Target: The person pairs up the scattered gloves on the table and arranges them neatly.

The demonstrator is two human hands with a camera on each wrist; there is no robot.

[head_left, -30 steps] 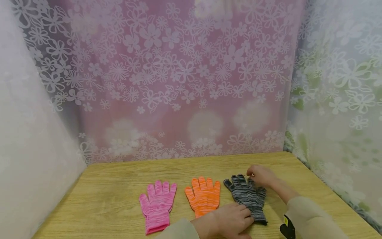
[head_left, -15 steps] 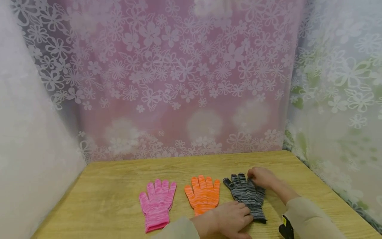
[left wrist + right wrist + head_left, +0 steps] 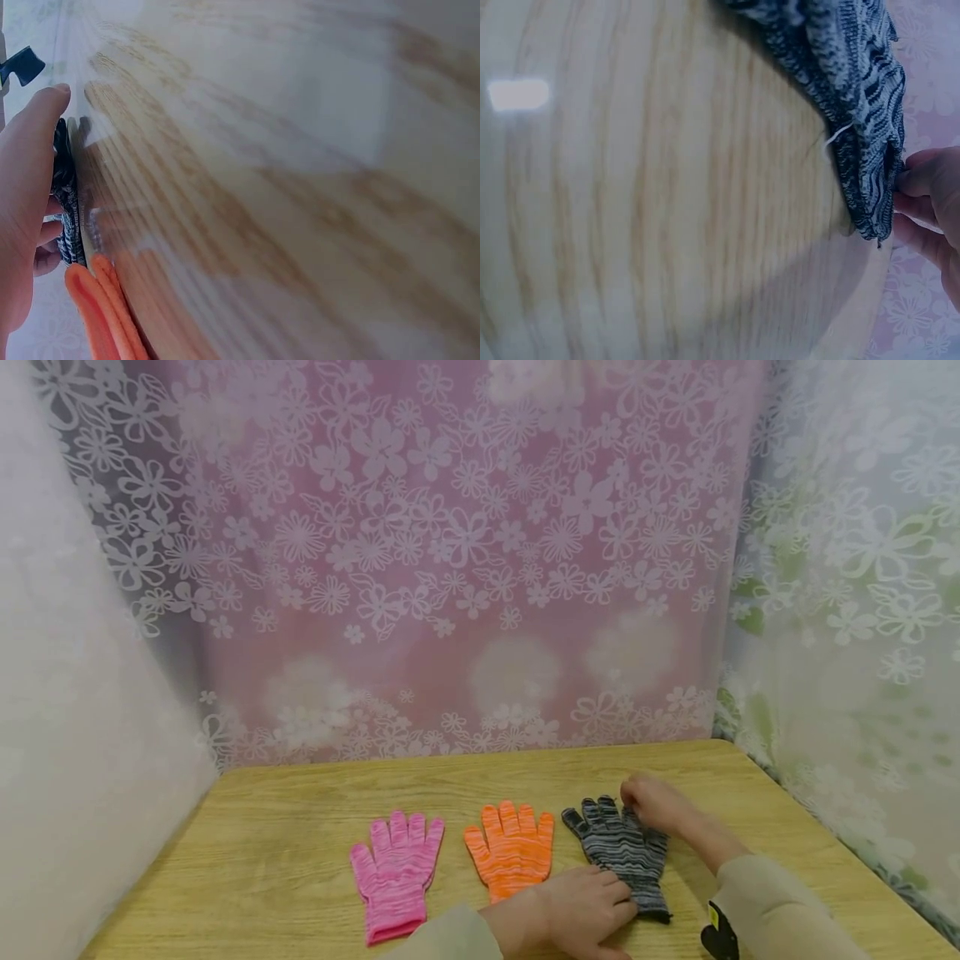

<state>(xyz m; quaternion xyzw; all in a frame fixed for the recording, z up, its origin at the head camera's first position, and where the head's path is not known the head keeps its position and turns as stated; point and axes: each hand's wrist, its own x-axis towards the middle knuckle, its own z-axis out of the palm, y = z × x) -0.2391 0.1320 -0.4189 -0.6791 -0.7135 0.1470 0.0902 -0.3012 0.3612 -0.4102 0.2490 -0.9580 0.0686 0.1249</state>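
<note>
A black-and-grey knit glove (image 3: 626, 856) lies on the table with its fingers pointing away and its cuff toward me. My right hand (image 3: 656, 802) is at one of its fingers; in the right wrist view, thumb and fingertips pinch the edge of the knit, where a loose white thread sticks out. Low on the glove's left side, near the cuff, my left hand (image 3: 588, 902) rests with relaxed fingers. The left wrist view has its thumb (image 3: 49, 105) stretched out straight. Left of this hand lies an orange glove (image 3: 513, 847), its cuff partly hidden by my wrist.
A pink glove (image 3: 397, 868) lies farther left, palm-flat on the wood-grain table (image 3: 262, 843). Flowered curtains (image 3: 465, 568) stand behind and along both sides. A black strap piece (image 3: 722, 931) hangs at my right sleeve.
My right hand's fingers have closed in on the black-and-grey glove's finger. The left hand and the gloves stay in place.
</note>
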